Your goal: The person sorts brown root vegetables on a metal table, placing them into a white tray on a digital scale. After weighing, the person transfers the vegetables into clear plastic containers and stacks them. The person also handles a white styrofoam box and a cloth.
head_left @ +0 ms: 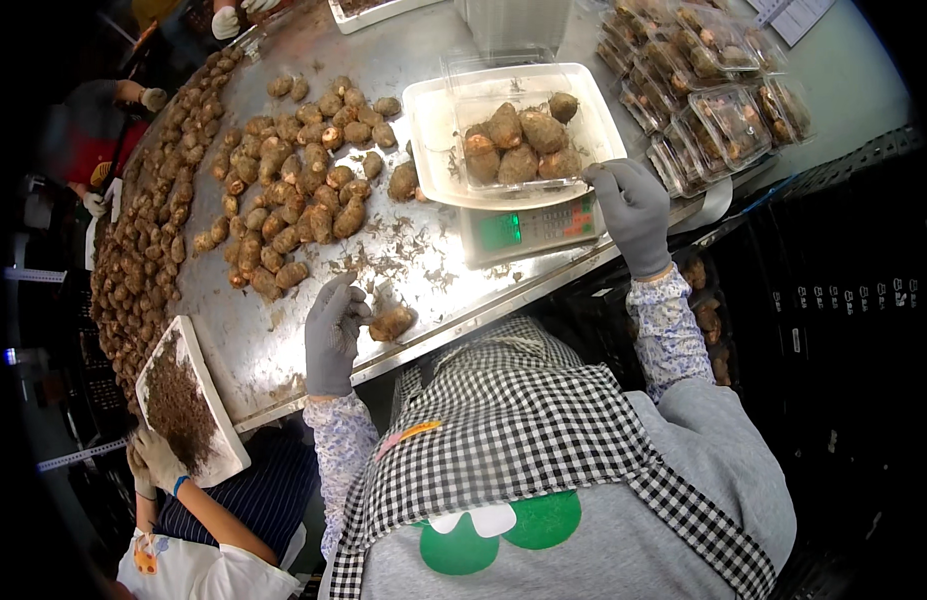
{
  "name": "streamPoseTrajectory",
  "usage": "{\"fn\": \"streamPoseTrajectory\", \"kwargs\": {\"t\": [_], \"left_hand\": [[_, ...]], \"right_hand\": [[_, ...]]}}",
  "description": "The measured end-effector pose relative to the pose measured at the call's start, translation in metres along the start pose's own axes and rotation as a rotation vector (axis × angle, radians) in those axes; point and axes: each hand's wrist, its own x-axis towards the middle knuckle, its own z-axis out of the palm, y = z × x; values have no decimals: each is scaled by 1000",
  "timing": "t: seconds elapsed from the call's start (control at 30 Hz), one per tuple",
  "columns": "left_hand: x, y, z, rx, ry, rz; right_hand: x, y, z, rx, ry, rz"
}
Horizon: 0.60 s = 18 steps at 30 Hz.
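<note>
The scale [528, 228] is mostly hidden under its white tray [433, 130]; only the front panel shows, its display too small to read. Beyond the scale, the stacked packed boxes [708, 95] run out past the top edge. Far left of the scale, a co-worker's gloved hand [155, 462] grips a tray of dirt [188, 400], its fingers hidden beneath. The right hand [633, 210] covers the scale's right corner.

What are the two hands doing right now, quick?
Left hand: open, resting on the metal table, beside a brown tuber.
Right hand: fingers curled on the clear plastic box edge.
</note>
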Motion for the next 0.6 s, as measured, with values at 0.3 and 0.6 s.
{"fn": "streamPoseTrajectory", "kwargs": {"t": [0.3, 0.6], "left_hand": [[2, -4, 1, 96, 35, 24], [-17, -10, -28, 443, 52, 210]], "right_hand": [[62, 50, 17, -202, -134, -122], [76, 76, 36, -405, -294, -54]]}}
